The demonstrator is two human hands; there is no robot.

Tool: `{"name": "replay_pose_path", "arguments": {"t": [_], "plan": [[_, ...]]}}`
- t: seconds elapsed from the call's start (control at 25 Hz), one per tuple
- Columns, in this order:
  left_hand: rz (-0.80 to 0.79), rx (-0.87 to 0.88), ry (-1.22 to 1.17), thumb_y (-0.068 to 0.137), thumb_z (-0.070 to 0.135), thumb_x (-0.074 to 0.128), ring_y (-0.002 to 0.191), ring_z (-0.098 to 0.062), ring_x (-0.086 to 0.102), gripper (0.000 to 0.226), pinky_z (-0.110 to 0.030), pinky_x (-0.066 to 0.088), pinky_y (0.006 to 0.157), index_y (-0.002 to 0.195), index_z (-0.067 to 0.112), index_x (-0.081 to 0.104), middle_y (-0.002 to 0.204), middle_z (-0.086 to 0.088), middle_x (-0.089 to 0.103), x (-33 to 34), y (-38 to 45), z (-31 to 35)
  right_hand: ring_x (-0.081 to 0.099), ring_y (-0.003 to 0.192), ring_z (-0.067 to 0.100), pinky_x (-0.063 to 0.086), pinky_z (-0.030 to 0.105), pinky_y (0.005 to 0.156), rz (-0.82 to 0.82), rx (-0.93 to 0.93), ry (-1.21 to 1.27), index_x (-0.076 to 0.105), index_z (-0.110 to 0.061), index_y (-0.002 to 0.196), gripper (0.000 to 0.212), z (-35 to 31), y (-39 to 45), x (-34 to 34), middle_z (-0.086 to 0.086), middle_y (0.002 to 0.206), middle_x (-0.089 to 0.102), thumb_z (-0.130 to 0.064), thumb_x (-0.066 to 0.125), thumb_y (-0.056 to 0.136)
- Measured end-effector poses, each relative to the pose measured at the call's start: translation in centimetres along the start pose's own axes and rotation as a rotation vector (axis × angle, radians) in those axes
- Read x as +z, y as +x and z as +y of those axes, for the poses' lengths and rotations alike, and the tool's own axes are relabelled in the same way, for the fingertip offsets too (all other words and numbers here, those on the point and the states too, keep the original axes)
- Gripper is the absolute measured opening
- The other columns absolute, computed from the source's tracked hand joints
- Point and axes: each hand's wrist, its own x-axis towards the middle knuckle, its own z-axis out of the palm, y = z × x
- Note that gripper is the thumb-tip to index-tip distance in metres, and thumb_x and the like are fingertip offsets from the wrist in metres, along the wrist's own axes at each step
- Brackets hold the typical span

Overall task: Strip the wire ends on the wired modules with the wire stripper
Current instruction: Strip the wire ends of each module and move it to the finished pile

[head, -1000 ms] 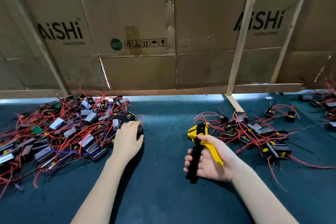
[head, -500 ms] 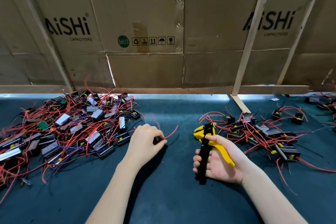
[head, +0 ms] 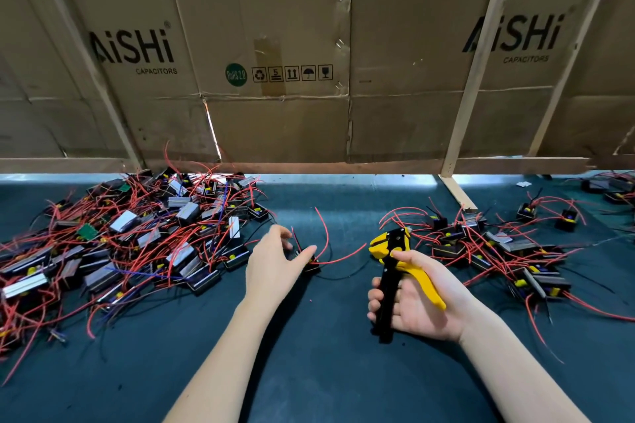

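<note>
A yellow-and-black wire stripper (head: 395, 271) is gripped in the right hand (head: 419, 299) at lower right of centre, fingers curled round its black handle, its head pointed toward the upper left. Just left of it, at mid-frame, a single black module (head: 311, 263) with red wires (head: 340, 256) is touched on the dark green mat (head: 309, 371) by the left hand (head: 275, 264), thumb and fingers loosely spread over it. Farther back, wired modules are heaped in a large pile (head: 120, 244) at left and a smaller scatter (head: 498, 251) at right, below a cardboard wall (head: 309, 45) printed "AiSHi".
</note>
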Motion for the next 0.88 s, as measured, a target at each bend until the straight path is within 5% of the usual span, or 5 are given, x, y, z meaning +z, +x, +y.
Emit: {"name": "replay_pose_path", "arguments": {"t": [0.16, 0.36, 0.68, 0.88], "plan": [[-0.177, 0.079, -0.219, 0.082, 0.007, 0.073, 0.079, -0.011, 0.069, 0.012, -0.031, 0.054, 0.081, 0.082, 0.019, 0.073, 0.08, 0.004, 0.075, -0.2, 0.5, -0.4, 0.061, 0.068, 0.034, 0.051, 0.047, 0.077, -0.01, -0.007, -0.007, 0.054, 0.0, 0.09, 0.042, 0.0, 0.0, -0.1, 0.019, 0.078, 0.057, -0.041, 0.057, 0.079], [-0.535, 0.2, -0.403, 0.095, 0.015, 0.062, 0.097, -0.012, 0.07, 0.015, -0.021, 0.052, 0.09, 0.094, 0.014, 0.077, 0.095, 0.002, 0.077, -0.5, 0.1, -0.2, 0.057, 0.066, 0.032, 0.051, 0.043, 0.072, -0.099, 0.012, -0.065, 0.053, -0.001, 0.088, 0.042, -0.1, -0.2, -0.5, 0.016, 0.076, 0.052, -0.042, 0.055, 0.08], [-0.475, 0.191, -0.415, 0.094, 0.021, 0.065, 0.079, -0.016, 0.068, 0.016, -0.03, 0.052, 0.078, 0.081, 0.017, 0.073, 0.079, -0.003, 0.075, 0.2, -0.2, 0.0, 0.053, 0.066, 0.029, 0.05, 0.041, 0.072, -0.317, 0.04, -0.263, 0.054, -0.003, 0.086, 0.04, -0.1, -0.6, -0.8, 0.013, 0.075, 0.049, -0.042, 0.046, 0.084], [-0.432, 0.207, -0.399, 0.092, 0.025, 0.066, 0.069, -0.01, 0.062, 0.016, -0.02, 0.049, 0.063, 0.078, 0.022, 0.072, 0.074, -0.002, 0.073, 0.6, -0.3, 0.1, 0.052, 0.066, 0.029, 0.05, 0.04, 0.073, -0.336, 0.041, -0.293, 0.052, -0.004, 0.086, 0.041, -0.1, -0.5, -0.8, 0.012, 0.074, 0.048, -0.044, 0.042, 0.088]]}}
